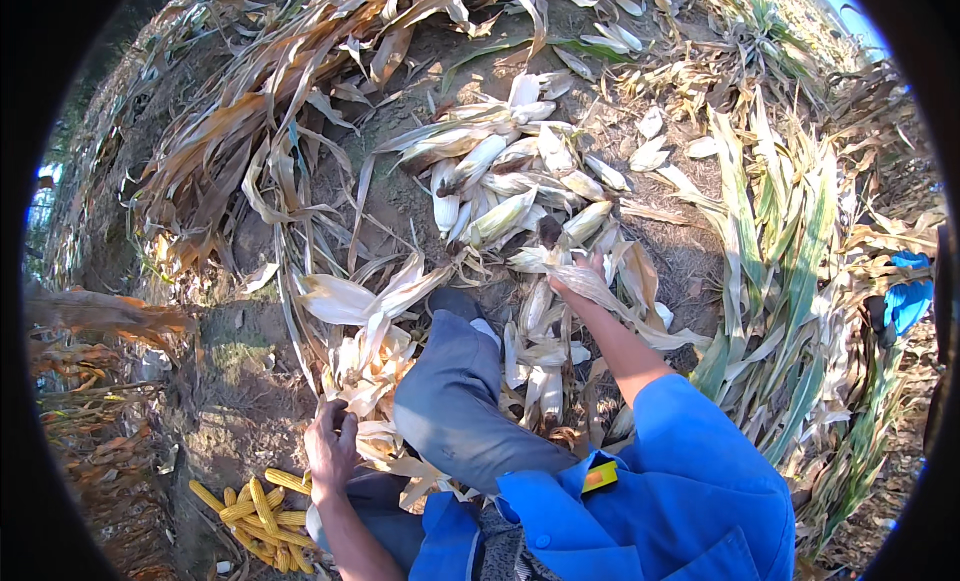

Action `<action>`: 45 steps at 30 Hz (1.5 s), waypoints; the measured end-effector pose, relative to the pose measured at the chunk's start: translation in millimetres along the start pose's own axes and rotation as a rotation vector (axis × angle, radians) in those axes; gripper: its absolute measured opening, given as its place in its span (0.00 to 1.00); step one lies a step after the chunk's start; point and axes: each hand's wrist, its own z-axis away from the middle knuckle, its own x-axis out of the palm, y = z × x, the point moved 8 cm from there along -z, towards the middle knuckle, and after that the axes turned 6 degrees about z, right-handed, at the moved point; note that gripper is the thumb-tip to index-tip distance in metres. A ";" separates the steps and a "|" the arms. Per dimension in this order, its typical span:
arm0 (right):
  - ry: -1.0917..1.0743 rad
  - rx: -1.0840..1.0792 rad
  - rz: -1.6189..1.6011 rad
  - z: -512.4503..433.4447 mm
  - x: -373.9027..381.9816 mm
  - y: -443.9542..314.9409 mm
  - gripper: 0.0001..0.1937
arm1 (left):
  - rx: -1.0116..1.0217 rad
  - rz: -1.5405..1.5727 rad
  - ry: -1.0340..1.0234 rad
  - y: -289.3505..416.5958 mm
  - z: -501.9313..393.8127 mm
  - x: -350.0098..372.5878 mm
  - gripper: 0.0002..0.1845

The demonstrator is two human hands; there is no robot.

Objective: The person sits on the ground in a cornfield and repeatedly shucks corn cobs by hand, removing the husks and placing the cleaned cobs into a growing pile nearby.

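Observation:
My left hand [330,444] is loosely curled and looks empty, with a gap between thumb and fingers. It is beside a heap of stripped pale husks [375,359], above bare yellow corn cobs [259,513] piled on the soil at lower left. My right hand [583,277] reaches to the near edge of a pile of unhusked corn ears [517,179]. A dry husk leaf [592,287] crosses it and partly hides its fingers, so its grip cannot be made out. Close by is an ear tip with dark brown silk [550,232].
Dry corn stalks and leaves [217,149] lie heaped at upper left. Greenish stalks [787,266] lie along the right. My bent leg in grey trousers [457,389] is between my hands. A blue item [907,296] is at far right, and bare soil [247,401] shows at left.

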 end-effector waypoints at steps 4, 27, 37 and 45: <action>0.137 -0.386 -0.443 -6.7 -73.1 -62.2 0.40 | 0.162 0.235 0.154 21.9 -13.1 -3.5 0.11; -0.878 -1.006 -0.515 224.6 -55.9 -422.1 0.34 | 0.058 0.390 0.487 -24.9 -38.5 -113.3 0.35; -0.968 -1.123 -0.481 244.0 -41.4 -459.2 0.43 | 0.070 0.542 0.700 -62.5 -39.1 -139.6 0.32; -0.914 -1.066 -0.434 237.1 -32.9 -451.5 0.47 | 0.079 -0.035 0.872 -26.0 -31.0 -145.7 0.27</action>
